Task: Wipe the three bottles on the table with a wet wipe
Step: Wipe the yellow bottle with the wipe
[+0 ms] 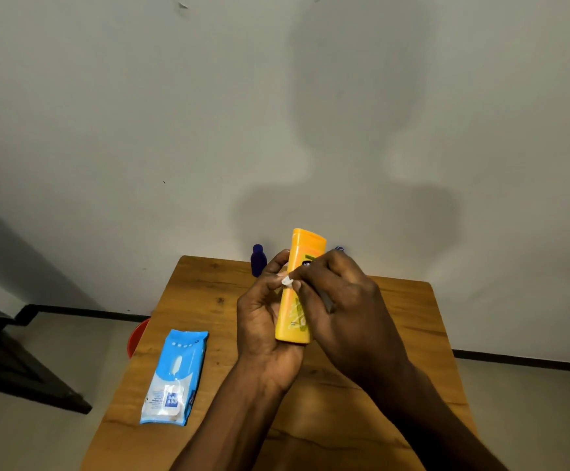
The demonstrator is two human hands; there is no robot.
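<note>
Wooden table against plain wall

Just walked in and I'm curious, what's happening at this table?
A person is wiping a yellow bottle. The left hand grips it above the wooden table while the right hand presses a white wet wipe against it. A dark blue bottle stands at the far edge, and a blue wet-wipe pack lies to the left.
</note>
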